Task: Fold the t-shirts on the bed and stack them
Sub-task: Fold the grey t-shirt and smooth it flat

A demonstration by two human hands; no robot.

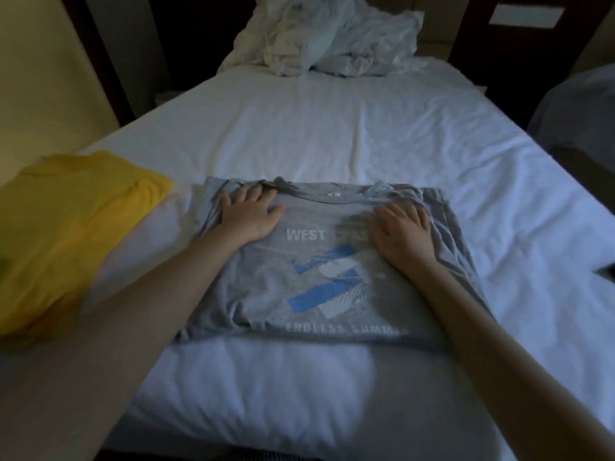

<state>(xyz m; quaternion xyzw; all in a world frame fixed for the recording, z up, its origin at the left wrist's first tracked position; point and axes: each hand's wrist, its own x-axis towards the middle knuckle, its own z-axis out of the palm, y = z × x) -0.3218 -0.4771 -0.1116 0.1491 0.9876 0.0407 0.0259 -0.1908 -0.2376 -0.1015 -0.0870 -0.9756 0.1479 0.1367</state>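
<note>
A grey t-shirt [312,261], folded and showing a blue-and-white print, is lying on the bed [332,134]. The left hand [249,214] and right hand [401,231] are pressing it, fingers spread flat.

Two t-shirts on the one bed [332,134] — one grey shirt [266,287], one yellow shirt [66,234]. Two bare arms reach in, so two grips: left grip [249,214] and right grip [401,234]. One crumpled heap of bedding [332,38] at the head. Two lines of white lettering on the grey shirt.
</note>
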